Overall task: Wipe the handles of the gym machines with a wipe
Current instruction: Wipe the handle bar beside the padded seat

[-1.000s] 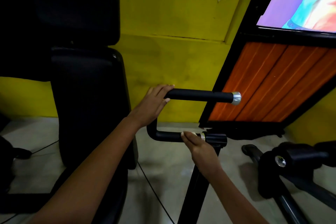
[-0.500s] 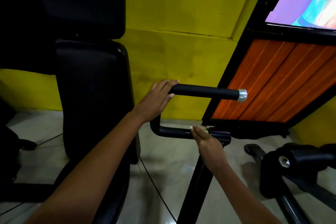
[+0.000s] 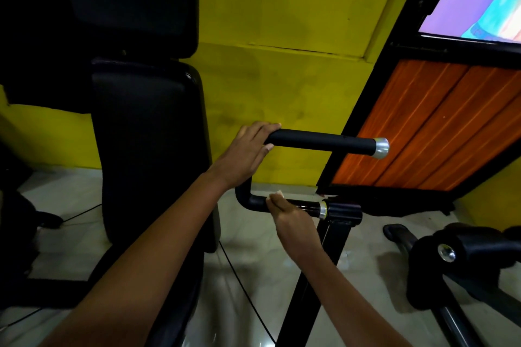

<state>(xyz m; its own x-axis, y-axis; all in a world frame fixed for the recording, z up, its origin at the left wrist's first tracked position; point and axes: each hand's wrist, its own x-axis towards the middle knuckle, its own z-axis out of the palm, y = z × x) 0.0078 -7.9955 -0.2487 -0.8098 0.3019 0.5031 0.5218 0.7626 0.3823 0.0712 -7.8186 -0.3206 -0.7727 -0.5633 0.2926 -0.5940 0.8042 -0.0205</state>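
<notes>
Left hand (image 3: 244, 155): at 12 o'clock from the right hand, fingers curled over the near end of the handle, thumb tip showing under the bar.
Handle (image 3: 321, 143): black padded bar running toward 3 o'clock, ending in a silver cap (image 3: 381, 147); the part under the left hand hidden.
Lower bar (image 3: 253, 201): black tube bent down from the handle and turned toward 3 o'clock, meeting a silver ring (image 3: 323, 210) and a black clamp (image 3: 344, 213) on a slanted post (image 3: 313, 282); middle stretch covered by the right hand.
Right hand (image 3: 290, 215): on the lower bar, fingers wrapped round it with the wipe pressed underneath.
Wipe (image 3: 277, 193): only a small pale corner visible at the fingertips, the rest hidden under the hand; probably folded, hard to tell.
Seat back (image 3: 146, 146): tall black pad at 9 o'clock from the hands, a second black pad (image 3: 132, 3) above it; details lost in shadow, left edge cut off.
Wall (image 3: 282, 79): yellow, behind the handle.
Panel (image 3: 439, 132): orange slats in a black frame at 3 o'clock, with a bright screen (image 3: 485, 0) above, cut off by the edge.
Other machine (image 3: 465, 256): dark padded part with a silver bolt at 4 o'clock, cropped at the right edge.
Floor (image 3: 253, 290): pale shiny tiles, a thin black cable (image 3: 242, 287) across them.
</notes>
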